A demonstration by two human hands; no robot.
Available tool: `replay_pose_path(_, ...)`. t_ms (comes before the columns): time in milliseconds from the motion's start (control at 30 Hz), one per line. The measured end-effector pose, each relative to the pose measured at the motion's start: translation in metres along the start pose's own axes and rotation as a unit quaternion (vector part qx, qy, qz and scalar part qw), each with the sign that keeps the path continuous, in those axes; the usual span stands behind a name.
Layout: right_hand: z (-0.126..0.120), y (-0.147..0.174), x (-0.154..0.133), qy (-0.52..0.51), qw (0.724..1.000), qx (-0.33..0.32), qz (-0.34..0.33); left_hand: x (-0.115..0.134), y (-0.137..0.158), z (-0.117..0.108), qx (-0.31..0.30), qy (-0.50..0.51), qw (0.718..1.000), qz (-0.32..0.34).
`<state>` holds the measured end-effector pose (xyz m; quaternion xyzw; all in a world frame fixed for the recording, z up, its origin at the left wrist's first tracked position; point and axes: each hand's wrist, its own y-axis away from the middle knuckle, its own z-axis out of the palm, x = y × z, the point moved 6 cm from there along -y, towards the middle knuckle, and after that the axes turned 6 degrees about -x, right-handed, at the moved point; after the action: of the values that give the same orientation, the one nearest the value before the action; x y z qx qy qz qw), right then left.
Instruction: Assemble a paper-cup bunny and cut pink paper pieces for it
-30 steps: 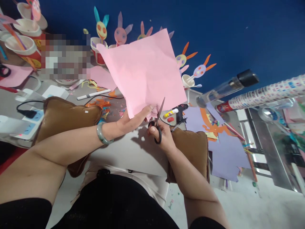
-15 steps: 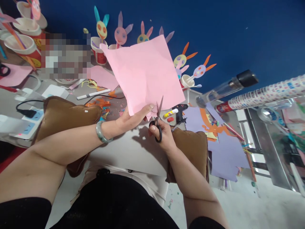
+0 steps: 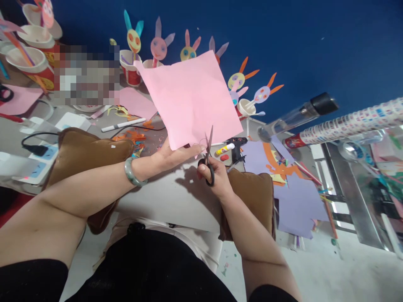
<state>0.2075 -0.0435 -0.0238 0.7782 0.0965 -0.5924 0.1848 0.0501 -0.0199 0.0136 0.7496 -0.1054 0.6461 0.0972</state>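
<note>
A large sheet of pink paper [image 3: 192, 98] is held up in front of me over the table. My left hand [image 3: 171, 157] grips its lower edge, thumb on the near face and the other fingers mostly hidden behind. In my right hand [image 3: 217, 178] is a pair of scissors [image 3: 210, 144] with black handles, thumb through one loop. The blades stand apart and point up at the sheet's lower edge, beside a thin curved line drawn on the paper. Close to my left thumb, a small pink piece hangs at that edge.
Brown cushions [image 3: 94, 153] lie at the table's edge on both sides. Rabbit-faced paper figures stand in paper cups [image 3: 130, 75] along the blue wall. A glue stick [image 3: 225, 149], a black glue gun [image 3: 237, 147] and purple paper [image 3: 299, 205] lie to the right. Orange scraps [image 3: 130, 136] lie left.
The pink sheet has tipped slightly and sunk a little at its top. My left thumb has slid a bit lower along the edge. The scissors have shifted only slightly.
</note>
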Motion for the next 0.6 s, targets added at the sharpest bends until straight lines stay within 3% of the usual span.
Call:
replay_pose_path(100, 0.0, 0.0, 0.001, -0.003, 1.0, -0.003, 0.004, 0.004, 0.004, -0.003, -0.043, -0.044, 0.998, 0.027)
replay_pose_path(233, 0.0, -0.001, 0.002, -0.006, 1.0, -0.011, 0.005, -0.001, 0.0, -0.006, -0.014, -0.038, 0.999, 0.027)
replay_pose_path(400, -0.001, -0.002, 0.004, -0.004, 1.0, -0.002, 0.013, -0.01, -0.004, 0.001, -0.036, -0.009, 0.999, 0.006)
replay_pose_path(600, -0.003, -0.003, 0.005, 0.004, 1.0, -0.001, 0.018, -0.003, -0.007, 0.007, 0.028, 0.082, 0.996, 0.009)
